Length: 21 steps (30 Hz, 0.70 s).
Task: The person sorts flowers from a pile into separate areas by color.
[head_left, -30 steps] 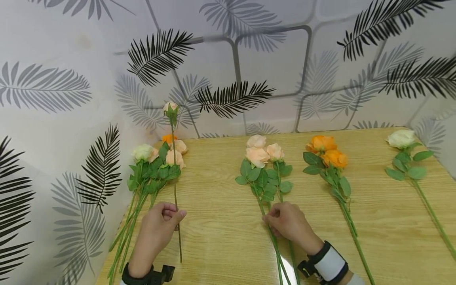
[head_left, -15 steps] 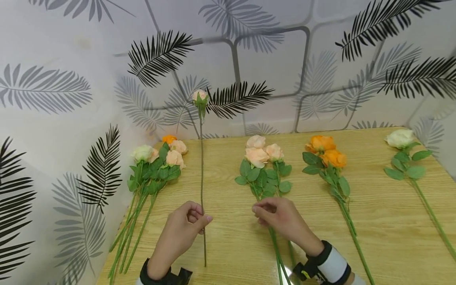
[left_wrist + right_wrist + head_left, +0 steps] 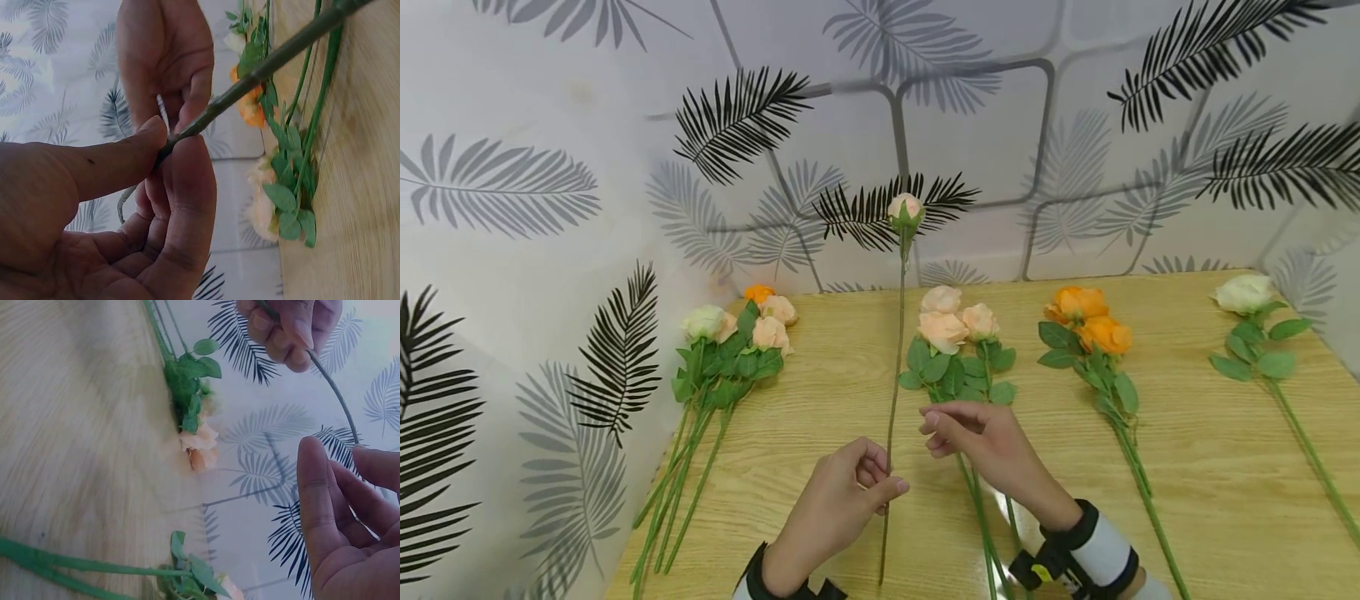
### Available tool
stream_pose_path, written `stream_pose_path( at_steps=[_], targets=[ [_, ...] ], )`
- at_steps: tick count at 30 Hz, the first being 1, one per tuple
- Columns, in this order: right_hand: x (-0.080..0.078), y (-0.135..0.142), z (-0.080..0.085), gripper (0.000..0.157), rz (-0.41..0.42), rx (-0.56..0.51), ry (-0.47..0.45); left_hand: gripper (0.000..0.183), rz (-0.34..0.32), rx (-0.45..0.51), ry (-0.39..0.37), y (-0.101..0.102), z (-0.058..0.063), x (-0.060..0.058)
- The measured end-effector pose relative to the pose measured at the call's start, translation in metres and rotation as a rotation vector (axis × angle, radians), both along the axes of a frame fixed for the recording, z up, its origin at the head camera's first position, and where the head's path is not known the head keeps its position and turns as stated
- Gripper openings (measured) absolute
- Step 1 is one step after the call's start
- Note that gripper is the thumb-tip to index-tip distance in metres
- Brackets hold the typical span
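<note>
My left hand (image 3: 838,504) pinches the thin stem of a pale pink rose (image 3: 906,208) between thumb and fingers. The rose stands nearly upright, its bud in front of the wall covering and the stem's lower end below the hand. Just right of the stem is my right hand (image 3: 992,446), its thumb and fingers apart and loosely bent. In the right wrist view the stem (image 3: 337,394) runs between the two hands, passing by the right fingertips; whether they touch it I cannot tell. Beneath the right hand lie several peach roses (image 3: 943,330) on the wooden table (image 3: 820,375).
A mixed bunch of white, peach and orange roses (image 3: 703,323) lies at the table's left. Right of the peach roses are two orange roses (image 3: 1105,333), then a single white rose (image 3: 1246,293). Leaf-patterned covering (image 3: 970,133) closes off the back and left.
My left hand has carried the upright rose rightward from the left bunch to beside the peach roses. The right hand has come off the peach roses' stems, rising slightly and moving left.
</note>
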State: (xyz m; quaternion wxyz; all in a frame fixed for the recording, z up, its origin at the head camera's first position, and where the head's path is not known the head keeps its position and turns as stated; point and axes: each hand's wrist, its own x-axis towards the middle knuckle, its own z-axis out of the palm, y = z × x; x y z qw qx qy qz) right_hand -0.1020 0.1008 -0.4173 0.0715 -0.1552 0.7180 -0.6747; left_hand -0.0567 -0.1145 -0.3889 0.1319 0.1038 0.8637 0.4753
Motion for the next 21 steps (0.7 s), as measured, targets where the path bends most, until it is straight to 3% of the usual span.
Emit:
stream_pose_path(
  at_steps=[12, 21],
  targets=[
    [0.001, -0.004, 0.013, 0.033, 0.019, -0.114, 0.002, 0.025, -0.060, 0.073, 0.005, 0.028, -0.004, 0.005],
    [0.000, 0.001, 0.013, 0.030, 0.032, -0.085, 0.000, 0.029, -0.081, 0.031, 0.029, 0.030, -0.007, 0.006]
  ],
)
